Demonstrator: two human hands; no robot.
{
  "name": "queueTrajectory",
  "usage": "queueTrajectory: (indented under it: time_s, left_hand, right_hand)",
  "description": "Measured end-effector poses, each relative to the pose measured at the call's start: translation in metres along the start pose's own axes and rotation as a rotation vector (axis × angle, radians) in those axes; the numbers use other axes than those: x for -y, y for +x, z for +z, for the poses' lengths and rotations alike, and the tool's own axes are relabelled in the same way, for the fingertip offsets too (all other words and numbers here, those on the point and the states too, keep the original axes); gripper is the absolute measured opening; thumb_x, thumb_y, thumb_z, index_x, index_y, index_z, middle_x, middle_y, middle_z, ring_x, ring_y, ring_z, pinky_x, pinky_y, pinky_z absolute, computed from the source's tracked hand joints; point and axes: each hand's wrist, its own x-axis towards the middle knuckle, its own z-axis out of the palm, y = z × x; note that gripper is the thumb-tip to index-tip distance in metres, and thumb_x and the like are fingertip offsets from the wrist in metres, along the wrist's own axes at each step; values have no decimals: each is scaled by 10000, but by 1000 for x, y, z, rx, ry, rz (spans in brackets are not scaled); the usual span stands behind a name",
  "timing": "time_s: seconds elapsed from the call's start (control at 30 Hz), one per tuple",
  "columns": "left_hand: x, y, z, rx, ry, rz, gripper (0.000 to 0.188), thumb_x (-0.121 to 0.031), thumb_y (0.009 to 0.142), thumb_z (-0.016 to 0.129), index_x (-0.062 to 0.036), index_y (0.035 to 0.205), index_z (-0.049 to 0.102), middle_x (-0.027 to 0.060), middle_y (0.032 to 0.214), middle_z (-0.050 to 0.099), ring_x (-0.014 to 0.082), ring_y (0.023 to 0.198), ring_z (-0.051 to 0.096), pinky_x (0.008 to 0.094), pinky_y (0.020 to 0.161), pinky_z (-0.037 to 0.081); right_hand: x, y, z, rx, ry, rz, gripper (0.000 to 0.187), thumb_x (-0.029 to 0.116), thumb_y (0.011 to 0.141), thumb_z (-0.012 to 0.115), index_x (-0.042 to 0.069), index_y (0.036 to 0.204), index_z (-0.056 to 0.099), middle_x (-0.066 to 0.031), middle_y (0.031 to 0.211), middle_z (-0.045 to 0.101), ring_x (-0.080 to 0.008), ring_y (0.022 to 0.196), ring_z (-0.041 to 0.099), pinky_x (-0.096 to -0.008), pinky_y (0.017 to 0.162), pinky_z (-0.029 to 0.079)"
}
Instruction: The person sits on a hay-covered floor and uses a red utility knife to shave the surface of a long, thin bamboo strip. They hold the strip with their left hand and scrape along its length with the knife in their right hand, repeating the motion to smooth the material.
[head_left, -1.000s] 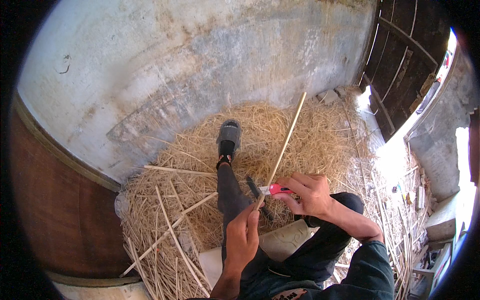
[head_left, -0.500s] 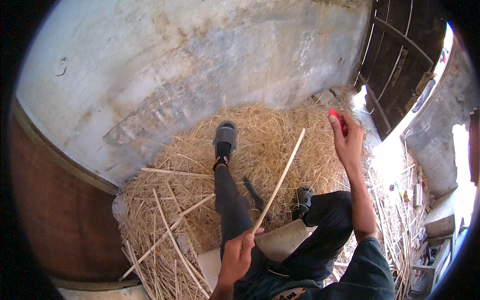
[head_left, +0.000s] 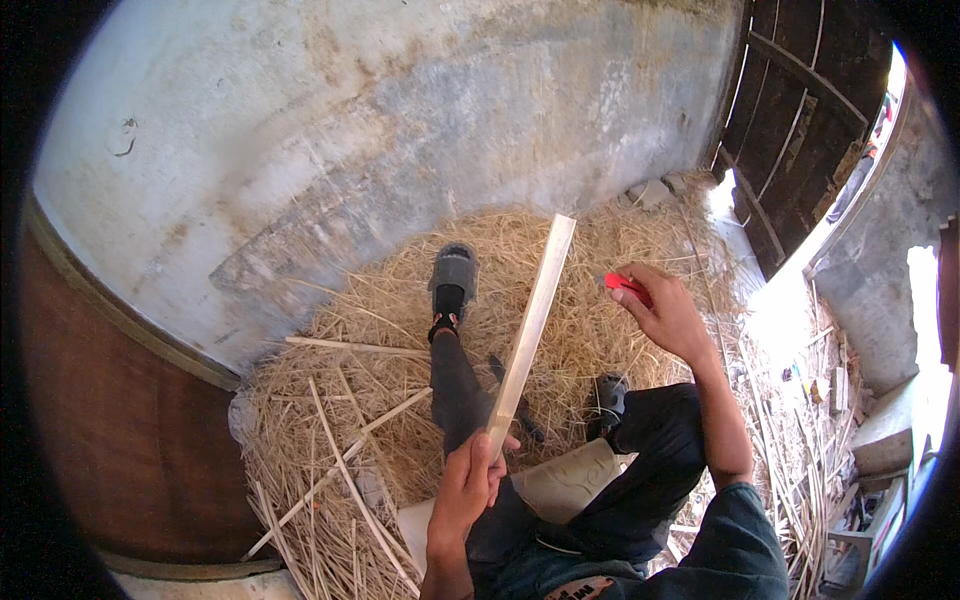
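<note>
My left hand (head_left: 468, 490) is closed round the lower end of a pale flat wooden strip (head_left: 533, 325), perhaps split bamboo. The strip slants upward and away, its broad face toward me. To its right, my right hand (head_left: 668, 312) grips a red utility knife (head_left: 630, 290). A short grey tip shows at the knife's left end, apart from the strip. Behind the strip's lower part, a long dark tool (head_left: 525, 412) lies on the shavings, partly hidden; its kind is unclear. A cream-coloured sheet or pad (head_left: 570, 482) lies between my legs.
Straw-like shavings (head_left: 400, 290) cover the floor round my sandalled feet. Long pale strips (head_left: 330, 485) lie crossed at left, and more strips (head_left: 790, 440) are piled at right. A stained wall (head_left: 450, 120) rises ahead. A dark wooden door (head_left: 800, 130) stands at far right.
My right hand has come down and left with the utility knife, nearer the strip. The strip has tilted more upright and turned to show its broad face.
</note>
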Motion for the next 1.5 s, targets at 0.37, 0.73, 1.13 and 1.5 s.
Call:
queueTrajectory:
  time_s: [0.37, 0.73, 1.13, 1.5]
  left_hand:
    - [-18, 10, 10, 36, 61, 68, 522, -423, 1163, 301, -20, 1053, 613, -40, 652, 379, 53, 492, 362, 249, 453, 343]
    - [-18, 21, 20, -103, 150, 264, 470, -338, 1160, 352, -5, 952, 609, -1, 605, 466, 89, 507, 445, 286, 490, 379]
    - [-30, 21, 23, -102, 177, 184, 437, -341, 1136, 457, -21, 879, 608, 8, 601, 490, 70, 547, 456, 281, 510, 347]
    - [-33, 15, 21, -99, 226, 159, 486, -375, 1133, 464, -29, 815, 587, 9, 597, 479, 84, 554, 449, 300, 518, 349]
  right_hand:
    - [65, -32, 29, -76, 145, -458, 266, 297, 913, 781, 117, 1103, 735, -70, 845, 610, -275, 707, 664, -394, 553, 521]
    - [69, -40, 44, -114, 63, -632, 317, 315, 862, 828, 106, 1078, 730, -44, 792, 587, -237, 581, 651, -378, 491, 520]
    - [81, -48, 43, -173, 54, -575, 301, 297, 851, 838, 111, 1070, 746, -23, 734, 571, -211, 545, 644, -358, 442, 487]
    - [84, -47, 35, -212, -39, -593, 306, 311, 821, 851, 128, 1046, 754, -1, 706, 553, -180, 552, 640, -341, 462, 498]
